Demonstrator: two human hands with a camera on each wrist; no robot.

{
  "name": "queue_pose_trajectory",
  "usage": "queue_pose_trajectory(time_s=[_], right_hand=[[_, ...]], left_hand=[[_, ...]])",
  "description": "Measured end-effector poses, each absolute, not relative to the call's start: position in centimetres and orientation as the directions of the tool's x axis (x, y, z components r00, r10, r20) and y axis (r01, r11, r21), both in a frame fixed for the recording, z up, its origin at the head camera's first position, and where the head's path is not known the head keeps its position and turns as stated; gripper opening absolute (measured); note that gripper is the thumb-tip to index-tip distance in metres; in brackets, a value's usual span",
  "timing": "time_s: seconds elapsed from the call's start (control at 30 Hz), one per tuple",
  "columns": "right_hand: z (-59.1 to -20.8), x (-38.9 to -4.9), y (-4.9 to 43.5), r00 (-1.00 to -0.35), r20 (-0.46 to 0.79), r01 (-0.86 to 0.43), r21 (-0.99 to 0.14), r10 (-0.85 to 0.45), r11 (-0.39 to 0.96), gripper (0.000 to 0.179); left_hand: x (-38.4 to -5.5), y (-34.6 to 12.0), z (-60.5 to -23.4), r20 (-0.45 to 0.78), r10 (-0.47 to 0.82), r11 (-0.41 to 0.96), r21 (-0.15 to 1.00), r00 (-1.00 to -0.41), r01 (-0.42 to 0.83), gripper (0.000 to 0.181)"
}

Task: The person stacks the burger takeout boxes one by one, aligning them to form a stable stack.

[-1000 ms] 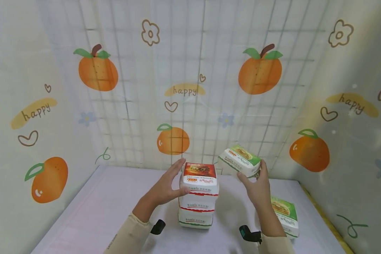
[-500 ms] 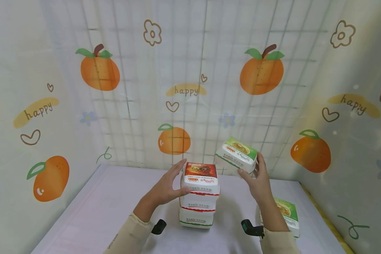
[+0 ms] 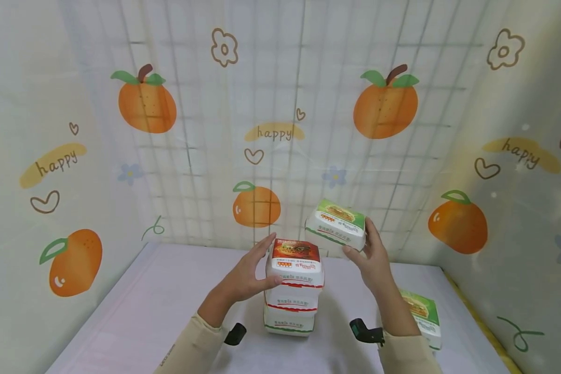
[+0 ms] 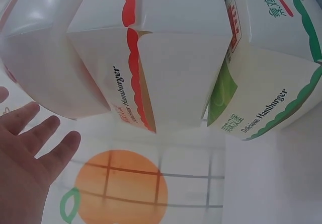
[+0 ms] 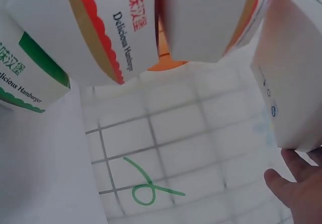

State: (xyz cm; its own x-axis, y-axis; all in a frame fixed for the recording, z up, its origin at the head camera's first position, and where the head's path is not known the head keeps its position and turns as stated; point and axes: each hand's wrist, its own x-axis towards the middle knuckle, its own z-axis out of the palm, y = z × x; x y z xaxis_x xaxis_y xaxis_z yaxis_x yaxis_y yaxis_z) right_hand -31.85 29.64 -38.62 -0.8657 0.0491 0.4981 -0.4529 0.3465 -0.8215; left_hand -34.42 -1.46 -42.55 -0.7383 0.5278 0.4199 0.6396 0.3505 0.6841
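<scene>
Three burger boxes stand stacked on the table. The top one [image 3: 295, 259] and the middle one [image 3: 292, 299] have red trim; the bottom one [image 3: 289, 321] has green trim. My left hand [image 3: 244, 274] is beside the stack's left side, fingers extended and thumb by the top box's front. In the left wrist view its spread fingers [image 4: 48, 128] show near the boxes; contact is unclear. My right hand [image 3: 373, 257] grips a green-topped burger box [image 3: 336, 224] by its right end. That box hangs tilted, behind and right of the stack top. Its plain underside [image 5: 294, 68] shows in the right wrist view.
Another green-topped burger box [image 3: 423, 314] rests on the table at right, partly behind my right forearm. A white-covered table [image 3: 191, 265] lies beneath everything. Behind it, a curtain [image 3: 196, 156] printed with oranges hangs over a wire grid.
My right hand has moved left and slightly up with the green-topped burger box, which is closer to the stack and less tilted. The left hand and the stack stay nearly where they were.
</scene>
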Motion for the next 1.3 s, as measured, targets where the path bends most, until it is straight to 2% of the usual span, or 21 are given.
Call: queue_pose_trajectory(time_s=[0.2, 0.6, 0.9, 1.3], right_hand=[[-38.3, -31.9, 28.9, -0.856, 0.517, -0.499, -0.816, -0.016, 0.292, 0.087], [-38.3, -31.8, 26.9, -0.848, 0.515, -0.529, -0.805, -0.128, 0.268, 0.088], [-38.4, -31.2, 25.9, -0.848, 0.508, -0.527, -0.784, -0.148, 0.329, 0.089], [-38.5, -31.2, 25.4, -0.846, 0.505, -0.533, -0.782, -0.172, 0.324, 0.088]], left_hand=[[-34.5, -1.5, -42.4, 0.438, 0.531, 0.329, 0.682, -0.725, 0.653, 0.092], [-34.5, -1.3, -41.8, 0.466, 0.515, 0.295, 0.691, -0.719, 0.659, 0.093], [-34.3, -1.3, -41.6, 0.452, 0.506, 0.294, 0.710, -0.735, 0.639, 0.096], [-34.4, -1.1, -41.4, 0.479, 0.486, 0.290, 0.701, -0.731, 0.652, 0.093]])
